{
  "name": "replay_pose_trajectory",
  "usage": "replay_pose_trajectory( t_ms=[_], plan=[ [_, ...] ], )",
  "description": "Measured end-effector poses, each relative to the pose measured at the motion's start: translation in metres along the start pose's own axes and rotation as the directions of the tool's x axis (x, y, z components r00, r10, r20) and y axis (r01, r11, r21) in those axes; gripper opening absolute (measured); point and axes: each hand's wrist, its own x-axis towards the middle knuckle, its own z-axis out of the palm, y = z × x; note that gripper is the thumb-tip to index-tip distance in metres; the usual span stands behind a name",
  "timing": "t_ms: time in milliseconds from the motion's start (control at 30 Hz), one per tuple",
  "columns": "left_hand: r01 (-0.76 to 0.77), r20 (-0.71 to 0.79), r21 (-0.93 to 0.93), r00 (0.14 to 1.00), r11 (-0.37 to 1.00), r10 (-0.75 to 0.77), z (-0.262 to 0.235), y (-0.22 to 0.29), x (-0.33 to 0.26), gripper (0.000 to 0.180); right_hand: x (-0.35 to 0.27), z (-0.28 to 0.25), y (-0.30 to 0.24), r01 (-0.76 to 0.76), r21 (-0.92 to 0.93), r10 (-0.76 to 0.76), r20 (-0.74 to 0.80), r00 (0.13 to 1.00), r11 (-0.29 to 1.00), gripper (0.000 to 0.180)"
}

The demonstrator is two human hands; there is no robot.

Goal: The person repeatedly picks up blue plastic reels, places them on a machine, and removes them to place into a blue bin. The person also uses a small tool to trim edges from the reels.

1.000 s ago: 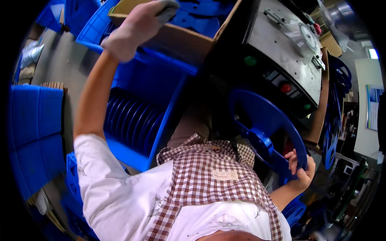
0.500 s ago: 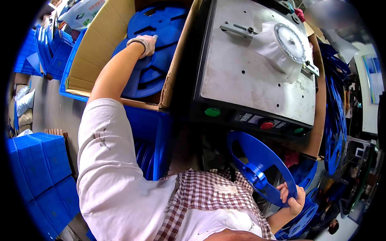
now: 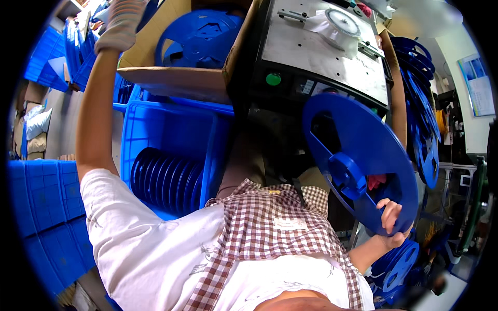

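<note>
My right hand grips the rim of a blue plastic reel half. That disc is tilted, with large cut-outs and a round hub at its centre. My left hand, in a pale striped glove, is raised at the top left, its fingertips cut off by the picture's edge. It appears closed on a blue reel disc, of which only a narrow part shows. Close by, the cardboard box contains more blue reel discs.
A machine with a metal plate and a white toothed wheel stands ahead. Several discs stand in a row in a blue crate. Blue crates are stacked at left. More blue reels hang at right.
My left hand has come out of the cardboard box, moving up and left, apparently with a disc. My right hand has raised its reel half. The view has shifted, showing more of the crate.
</note>
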Motion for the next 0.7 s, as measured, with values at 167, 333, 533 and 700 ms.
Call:
replay_pose_trajectory(
  t_ms=[167, 333, 533, 700],
  plan=[
    [0.305, -0.056, -0.413, 0.932, 0.858, -0.358, -0.089, 0.055, -0.088, 0.026, 0.032, 0.028, 0.018, 0.313, 0.003, -0.313, 0.061, 0.948, 0.95, 0.086],
    [0.449, 0.436, -0.89, 0.78, -0.084, -0.449, -0.036, 0.112, -0.216, 0.026, 0.103, 0.1, 0.043, 0.541, -0.462, -0.438, 0.317, 0.841, 0.703, 0.067],
    [0.456, 0.672, -0.654, 0.716, -0.603, -0.187, -0.004, 0.191, -0.277, 0.031, 0.112, 0.119, 0.083, 0.542, -0.529, -0.232, 0.542, 0.808, 0.653, 0.065],
    [0.132, 0.353, -0.468, 0.935, 0.874, 0.047, 0.006, 0.173, -0.321, 0.038, 0.107, 0.097, 0.139, 0.133, -0.82, -0.048, 0.128, 0.991, 0.557, 0.112]
  ],
)
